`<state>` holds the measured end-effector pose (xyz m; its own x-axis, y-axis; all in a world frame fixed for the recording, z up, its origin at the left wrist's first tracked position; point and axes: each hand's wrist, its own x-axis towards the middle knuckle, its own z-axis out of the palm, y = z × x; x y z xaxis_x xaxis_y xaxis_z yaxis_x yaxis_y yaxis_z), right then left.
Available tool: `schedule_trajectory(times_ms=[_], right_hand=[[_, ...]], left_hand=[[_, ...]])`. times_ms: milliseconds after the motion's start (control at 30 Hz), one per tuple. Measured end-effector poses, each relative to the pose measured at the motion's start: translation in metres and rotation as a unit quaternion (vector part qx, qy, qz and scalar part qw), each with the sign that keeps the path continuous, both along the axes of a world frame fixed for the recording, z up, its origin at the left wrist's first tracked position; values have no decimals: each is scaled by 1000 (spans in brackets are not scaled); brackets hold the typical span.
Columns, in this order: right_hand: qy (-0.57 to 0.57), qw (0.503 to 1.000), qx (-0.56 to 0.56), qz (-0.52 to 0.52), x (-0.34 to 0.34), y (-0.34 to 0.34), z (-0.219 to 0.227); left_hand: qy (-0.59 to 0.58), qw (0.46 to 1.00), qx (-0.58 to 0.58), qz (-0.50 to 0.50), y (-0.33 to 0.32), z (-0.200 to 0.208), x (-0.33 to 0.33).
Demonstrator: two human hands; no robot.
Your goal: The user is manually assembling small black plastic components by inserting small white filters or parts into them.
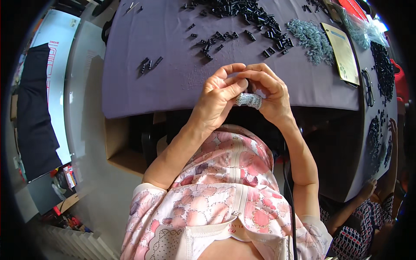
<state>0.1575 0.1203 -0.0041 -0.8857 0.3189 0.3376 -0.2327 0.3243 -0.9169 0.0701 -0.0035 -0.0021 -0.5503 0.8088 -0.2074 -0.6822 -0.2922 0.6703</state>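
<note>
My left hand (215,94) and my right hand (274,92) meet just above the table's near edge. Both have their fingers bent and closed together around a small black piece (248,86), mostly covered by the fingertips. A speckled grey wrap (248,100) goes around what looks like my right thumb. Beyond my hands, small black plastic parts (212,43) lie scattered on the purple tablecloth (143,93). They thicken into a large heap (242,13) at the far side. A few black parts (150,63) lie apart, to the left.
A pile of small greyish, shiny pieces (311,40) lies right of the heap, beside a pale yellow card (342,52) and eyeglasses (368,88). More black parts (382,71) cover the right-hand table, where another person's hand (368,189) rests. An open cardboard box (125,149) stands under the table.
</note>
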Motion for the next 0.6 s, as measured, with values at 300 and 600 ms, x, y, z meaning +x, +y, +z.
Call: schedule_trajectory(times_ms=[300, 600], right_hand=[[36, 985, -164, 46, -1, 5, 1], [51, 960, -272, 47, 4, 3, -2]], left_hand=[[-71, 995, 73, -23, 5, -5, 2], [-114, 984, 135, -31, 7, -6, 10]])
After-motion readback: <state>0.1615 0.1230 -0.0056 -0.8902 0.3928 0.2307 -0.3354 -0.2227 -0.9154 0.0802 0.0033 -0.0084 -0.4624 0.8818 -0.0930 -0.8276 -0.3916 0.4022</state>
